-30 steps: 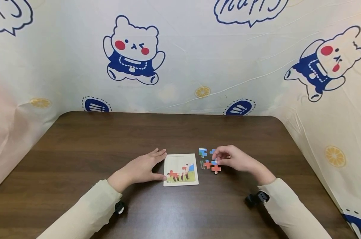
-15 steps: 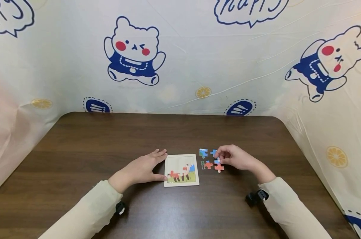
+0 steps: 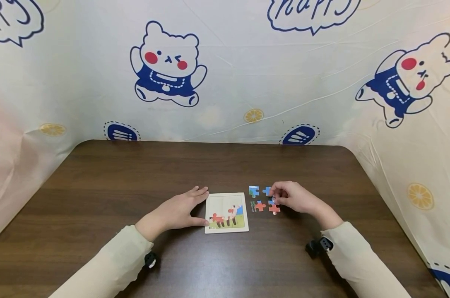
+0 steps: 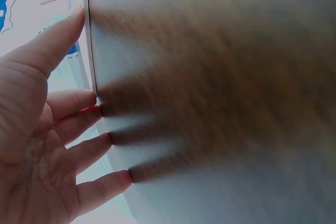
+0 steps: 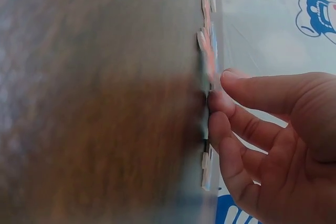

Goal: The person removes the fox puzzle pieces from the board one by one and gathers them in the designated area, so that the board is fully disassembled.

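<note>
A square puzzle board (image 3: pixel 226 231) with a partly filled animal picture lies on the table. My left hand (image 3: pixel 172 209) spreads its fingers at the board's left side. In the left wrist view its thumb (image 4: pixel 60 40) touches the board's edge. To the right, my right hand (image 3: pixel 293 198) curls its fingers at a red and blue puzzle piece (image 3: pixel 274 208), thumb and index fingertip at its upper end. In the right wrist view, fingertips (image 5: pixel 219 121) rest low at the row of pieces, and the thumb stands a little apart from them.
Beside the board lie more puzzle pieces: a blue and green one (image 3: pixel 253 191), a blue one (image 3: pixel 266 191) partly behind the right fingers, and a red one with dark green (image 3: pixel 259 206). The brown table (image 3: pixel 165 165) ends at a patterned cloth backdrop (image 3: pixel 225 82).
The right hand has shifted slightly right, and the red and blue piece has slid right with it, away from the red and dark green piece. The left hand stays at the board.
</note>
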Action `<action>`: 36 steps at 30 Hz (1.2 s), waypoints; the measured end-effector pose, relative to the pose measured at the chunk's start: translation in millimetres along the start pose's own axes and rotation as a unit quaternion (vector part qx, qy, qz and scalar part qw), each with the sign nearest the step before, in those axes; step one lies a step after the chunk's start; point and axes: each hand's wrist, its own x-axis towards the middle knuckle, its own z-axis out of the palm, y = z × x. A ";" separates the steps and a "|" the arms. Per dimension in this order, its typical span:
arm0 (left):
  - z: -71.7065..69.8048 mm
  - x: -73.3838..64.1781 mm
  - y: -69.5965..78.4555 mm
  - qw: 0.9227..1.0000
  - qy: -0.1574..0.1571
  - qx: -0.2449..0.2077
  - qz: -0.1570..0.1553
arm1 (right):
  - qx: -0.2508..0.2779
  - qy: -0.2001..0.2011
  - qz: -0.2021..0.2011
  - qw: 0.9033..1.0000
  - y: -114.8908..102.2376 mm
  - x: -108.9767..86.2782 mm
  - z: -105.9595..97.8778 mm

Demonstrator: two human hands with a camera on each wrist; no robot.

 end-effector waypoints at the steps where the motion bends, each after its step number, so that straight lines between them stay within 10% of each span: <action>1: 0.0 0.0 0.2 1.000 0.000 0.000 0.000 | -0.002 0.002 0.002 1.000 -0.6 -0.1 0.0; 36: -3.3 1.0 1.1 1.000 -0.010 -0.024 -0.015 | 0.035 -0.075 -0.064 0.995 -72.7 44.4 44.0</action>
